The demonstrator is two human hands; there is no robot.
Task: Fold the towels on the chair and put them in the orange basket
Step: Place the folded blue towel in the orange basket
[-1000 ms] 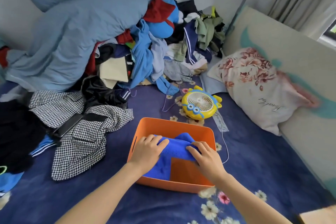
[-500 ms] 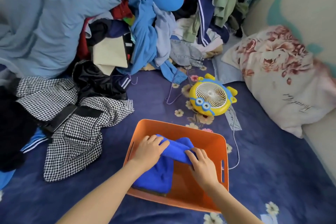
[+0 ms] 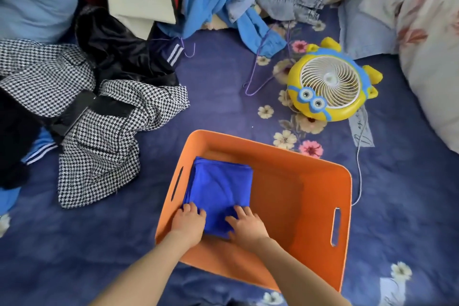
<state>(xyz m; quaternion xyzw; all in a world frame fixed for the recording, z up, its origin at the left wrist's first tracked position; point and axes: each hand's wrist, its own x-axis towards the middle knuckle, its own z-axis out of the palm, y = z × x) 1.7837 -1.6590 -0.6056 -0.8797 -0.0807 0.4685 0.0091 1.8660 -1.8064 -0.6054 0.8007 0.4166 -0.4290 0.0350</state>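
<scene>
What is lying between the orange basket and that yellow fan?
Nothing loose: the head view shows only the blue bedcover with its printed flowers between the orange basket and yellow fan. The fan's white cord runs past the basket's right side.

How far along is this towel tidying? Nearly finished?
Done: one folded royal-blue cloth towel lies flat in the left part of the orange plastic basket. In hand: the left hand and right hand both rest on the towel's near edge, apparently settling it. Left: the basket's right half is bare, with room for more. The chair is out of view, so I cannot tell how many towels wait.
</scene>
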